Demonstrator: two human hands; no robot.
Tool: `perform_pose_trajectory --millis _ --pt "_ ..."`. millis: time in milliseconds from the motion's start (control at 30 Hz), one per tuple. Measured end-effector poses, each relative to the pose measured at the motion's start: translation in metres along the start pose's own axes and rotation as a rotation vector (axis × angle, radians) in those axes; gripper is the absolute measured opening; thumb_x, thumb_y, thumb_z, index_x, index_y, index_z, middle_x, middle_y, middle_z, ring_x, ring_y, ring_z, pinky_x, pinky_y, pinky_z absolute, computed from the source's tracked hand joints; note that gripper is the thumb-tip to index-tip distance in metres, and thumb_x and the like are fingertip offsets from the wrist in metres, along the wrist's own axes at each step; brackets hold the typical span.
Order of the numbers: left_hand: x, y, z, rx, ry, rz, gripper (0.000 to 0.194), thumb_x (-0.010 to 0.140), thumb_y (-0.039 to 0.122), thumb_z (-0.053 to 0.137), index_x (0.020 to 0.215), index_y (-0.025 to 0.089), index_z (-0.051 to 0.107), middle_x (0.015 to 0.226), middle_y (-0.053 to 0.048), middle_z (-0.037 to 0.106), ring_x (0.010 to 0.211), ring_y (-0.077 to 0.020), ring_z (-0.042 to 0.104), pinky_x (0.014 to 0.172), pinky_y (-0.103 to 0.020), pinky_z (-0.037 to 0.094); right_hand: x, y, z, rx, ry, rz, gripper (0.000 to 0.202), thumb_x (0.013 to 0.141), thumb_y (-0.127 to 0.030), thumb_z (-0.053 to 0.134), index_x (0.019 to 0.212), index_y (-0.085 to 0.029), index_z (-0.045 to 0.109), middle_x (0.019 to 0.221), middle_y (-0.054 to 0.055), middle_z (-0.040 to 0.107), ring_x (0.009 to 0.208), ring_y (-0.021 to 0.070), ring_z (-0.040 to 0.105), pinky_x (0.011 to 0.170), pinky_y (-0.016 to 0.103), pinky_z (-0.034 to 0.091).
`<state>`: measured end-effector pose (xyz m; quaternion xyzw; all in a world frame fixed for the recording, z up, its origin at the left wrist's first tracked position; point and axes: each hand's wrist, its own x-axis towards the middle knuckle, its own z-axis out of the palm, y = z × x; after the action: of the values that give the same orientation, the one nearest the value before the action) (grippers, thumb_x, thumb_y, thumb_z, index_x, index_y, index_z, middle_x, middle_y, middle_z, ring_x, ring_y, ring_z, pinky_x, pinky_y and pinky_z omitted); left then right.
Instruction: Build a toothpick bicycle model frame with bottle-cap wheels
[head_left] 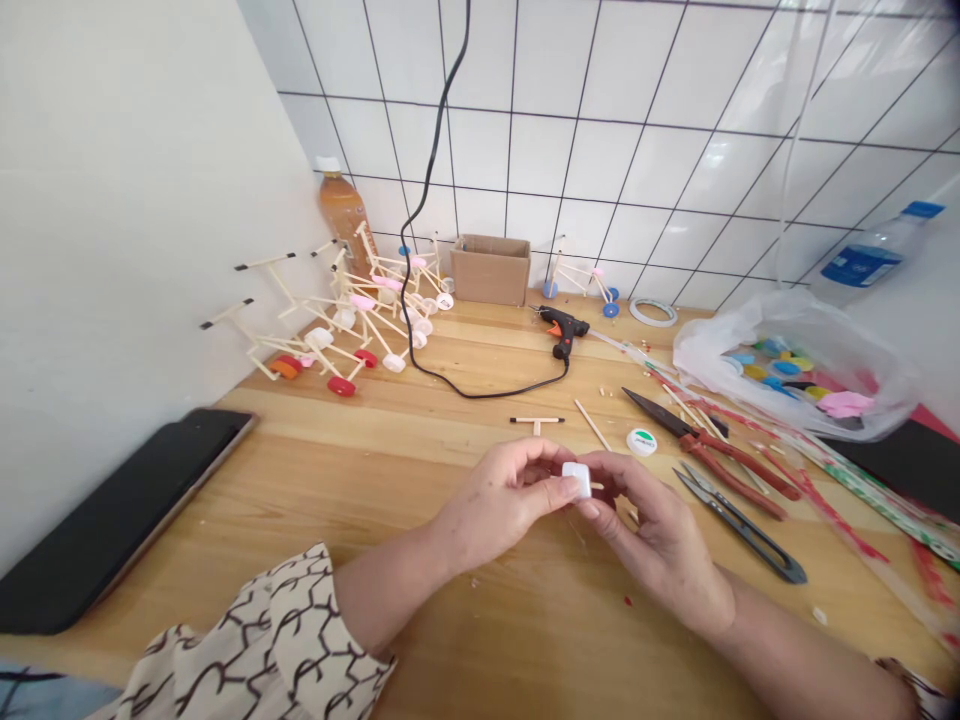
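Note:
My left hand (510, 495) is closed on a white bottle cap (576, 478), with the thumb pressed on its side. My right hand (652, 530) meets it from the other side, thumb and fingers curled close against the cap. A short wooden stick (597, 486) pokes out from the cap toward the right fingers; its far end is hidden. Just beyond my hands lies a T-shaped stick piece (537, 421) with black ends. A loose stick (592, 425) and another white cap with a green mark (641, 441) rest near the right fingers.
Small stick models (352, 310) with cap wheels crowd the back left. A glue gun (562, 328) with a black cord lies behind my hands, near a cardboard box (491, 272). Pliers (705, 445), thread snips (742, 525) and a bag of caps (795, 375) are on the right.

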<state>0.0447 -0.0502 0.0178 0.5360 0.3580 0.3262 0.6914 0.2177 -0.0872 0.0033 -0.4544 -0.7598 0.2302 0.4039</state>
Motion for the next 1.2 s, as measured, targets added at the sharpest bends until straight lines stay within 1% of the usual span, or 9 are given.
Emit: perform_pose_trajectory --millis 133,333,500,667,767,867,933,1067,1200 --pt "-0.002 0.002 0.001 0.026 0.019 0.009 0.018 0.075 0.023 0.066 0.090 0.014 0.063 0.090 -0.006 0.069 0.086 -0.0176 0.064 0.081 -0.031 0.048 0.000 -0.001 0.001 -0.035 0.021 -0.036 0.021 0.087 -0.021 0.055 0.108 -0.021 0.054 0.092 0.006 0.069 0.076 0.0168 0.065 0.063 0.027 0.053" --pt "-0.003 -0.001 0.003 -0.024 0.042 0.023 0.015 0.071 0.019 0.068 0.084 0.015 0.063 0.085 -0.004 0.070 0.082 -0.0163 0.065 0.078 -0.030 0.049 -0.001 -0.002 0.001 -0.018 0.024 -0.052 0.019 0.086 -0.019 0.054 0.106 -0.021 0.054 0.089 0.005 0.069 0.074 0.0161 0.064 0.062 0.026 0.053" --pt "-0.004 0.000 0.005 -0.042 0.057 0.016 0.015 0.070 0.017 0.068 0.083 0.014 0.062 0.083 -0.004 0.070 0.079 -0.0153 0.064 0.076 -0.029 0.049 -0.003 0.000 0.002 0.005 0.022 -0.052 0.019 0.086 -0.019 0.056 0.104 -0.021 0.056 0.087 0.004 0.069 0.073 0.0158 0.064 0.061 0.025 0.052" --pt "-0.004 -0.001 0.005 -0.002 0.056 0.042 0.013 0.072 0.018 0.067 0.084 0.014 0.062 0.085 -0.004 0.069 0.082 -0.0155 0.064 0.077 -0.028 0.049 -0.001 0.000 0.004 0.048 0.036 -0.036 0.019 0.085 -0.019 0.056 0.104 -0.021 0.058 0.083 0.003 0.069 0.073 0.0159 0.065 0.062 0.025 0.053" --pt "-0.001 -0.002 0.002 0.010 0.042 0.049 0.014 0.074 0.021 0.066 0.086 0.014 0.062 0.086 -0.004 0.068 0.083 -0.0154 0.063 0.078 -0.028 0.048 0.001 -0.001 0.005 0.073 0.040 -0.001 0.020 0.086 -0.022 0.056 0.105 -0.021 0.058 0.081 0.003 0.068 0.076 0.0165 0.065 0.066 0.026 0.054" --pt "0.003 -0.002 -0.005 -0.046 0.030 0.049 0.017 0.074 0.024 0.068 0.087 0.015 0.062 0.087 -0.004 0.068 0.084 -0.0151 0.063 0.080 -0.029 0.047 0.002 0.000 0.005 0.079 0.024 0.028 0.024 0.087 -0.025 0.054 0.110 -0.021 0.056 0.087 0.004 0.068 0.076 0.0161 0.064 0.068 0.027 0.054" --pt "0.005 0.000 -0.009 -0.074 0.049 0.058 0.020 0.073 0.026 0.069 0.088 0.015 0.063 0.087 -0.003 0.068 0.081 -0.0140 0.062 0.076 -0.028 0.048 0.002 0.002 0.003 0.082 0.032 0.023 0.025 0.087 -0.024 0.054 0.112 -0.021 0.053 0.091 0.005 0.067 0.076 0.0157 0.063 0.068 0.027 0.053" --pt "0.007 0.002 -0.015 -0.075 0.073 0.051 0.024 0.071 0.028 0.071 0.089 0.015 0.062 0.084 -0.003 0.065 0.071 -0.0119 0.059 0.062 -0.024 0.046 0.003 0.003 0.002 0.069 0.079 -0.004 0.020 0.086 -0.021 0.056 0.106 -0.020 0.054 0.087 0.004 0.065 0.075 0.0146 0.061 0.066 0.025 0.052" --pt "0.007 -0.002 -0.014 -0.039 0.000 0.043 0.021 0.071 0.026 0.070 0.086 0.015 0.061 0.081 -0.002 0.064 0.073 -0.0113 0.058 0.067 -0.025 0.046 0.003 0.004 0.003 0.046 0.088 0.012 0.011 0.085 -0.021 0.057 0.096 -0.019 0.056 0.082 0.004 0.065 0.070 0.0137 0.060 0.063 0.024 0.051"
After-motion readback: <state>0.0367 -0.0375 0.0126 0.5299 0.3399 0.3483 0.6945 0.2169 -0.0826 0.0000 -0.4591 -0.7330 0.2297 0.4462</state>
